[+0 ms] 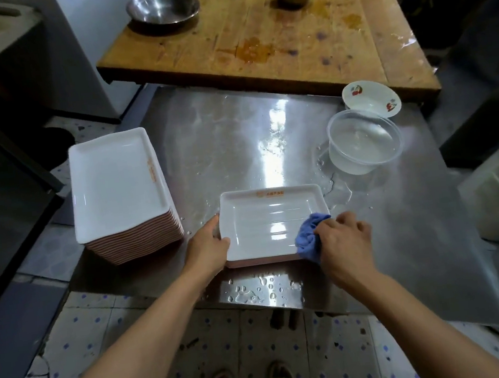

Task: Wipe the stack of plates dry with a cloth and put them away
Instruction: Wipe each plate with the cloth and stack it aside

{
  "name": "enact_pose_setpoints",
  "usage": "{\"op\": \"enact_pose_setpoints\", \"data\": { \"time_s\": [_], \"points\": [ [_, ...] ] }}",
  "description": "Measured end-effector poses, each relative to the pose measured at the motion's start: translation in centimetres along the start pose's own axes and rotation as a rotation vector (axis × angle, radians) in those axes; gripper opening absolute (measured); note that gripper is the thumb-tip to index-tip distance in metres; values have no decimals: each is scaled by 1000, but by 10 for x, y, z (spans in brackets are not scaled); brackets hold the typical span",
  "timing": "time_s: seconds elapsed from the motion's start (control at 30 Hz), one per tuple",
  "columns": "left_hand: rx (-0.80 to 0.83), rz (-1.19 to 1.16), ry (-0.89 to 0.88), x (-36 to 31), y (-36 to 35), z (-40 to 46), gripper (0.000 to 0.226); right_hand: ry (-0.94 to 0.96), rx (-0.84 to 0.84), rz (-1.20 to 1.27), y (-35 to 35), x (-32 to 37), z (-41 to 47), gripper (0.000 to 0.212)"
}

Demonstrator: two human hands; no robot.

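Now L hand (pixel 208 249) gripping plate (pixel 264 221) edge, R hand (pixel 345 237) bunching blue cloth (pixel 308 236) on it.

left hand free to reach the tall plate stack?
Probably not yet: the left hand grips the plate being wiped. The tall stack sits just beside it, nothing between.

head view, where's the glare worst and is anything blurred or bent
Head view: the strongest glare is a bright streak down the wet steel table, with smaller highlights on the plate under the blue cloth; the wide lens bows the edges of the wooden table; the corners go dark and soft.
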State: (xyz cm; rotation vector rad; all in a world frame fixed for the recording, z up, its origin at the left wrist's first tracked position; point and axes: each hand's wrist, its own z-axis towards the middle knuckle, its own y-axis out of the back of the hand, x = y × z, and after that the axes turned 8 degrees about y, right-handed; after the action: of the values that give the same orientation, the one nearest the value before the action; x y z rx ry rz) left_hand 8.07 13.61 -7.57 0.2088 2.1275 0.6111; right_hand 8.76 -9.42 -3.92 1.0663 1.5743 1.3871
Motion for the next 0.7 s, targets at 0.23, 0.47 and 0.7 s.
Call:
{"op": "enact_pose_setpoints", "data": {
  "time_s": [0.23,0.47,0.7],
  "points": [
    [7,42,-50,1,1,1,56,-20,-87,293,-14,15,56,49],
    [-15,74,-88,-2,-1,-1,54,256,-37,537,-23,62,64,66],
    [-24,64,-63,-3,0,-2,45,488,18,608,-22,62,35,39]
  ]
}}
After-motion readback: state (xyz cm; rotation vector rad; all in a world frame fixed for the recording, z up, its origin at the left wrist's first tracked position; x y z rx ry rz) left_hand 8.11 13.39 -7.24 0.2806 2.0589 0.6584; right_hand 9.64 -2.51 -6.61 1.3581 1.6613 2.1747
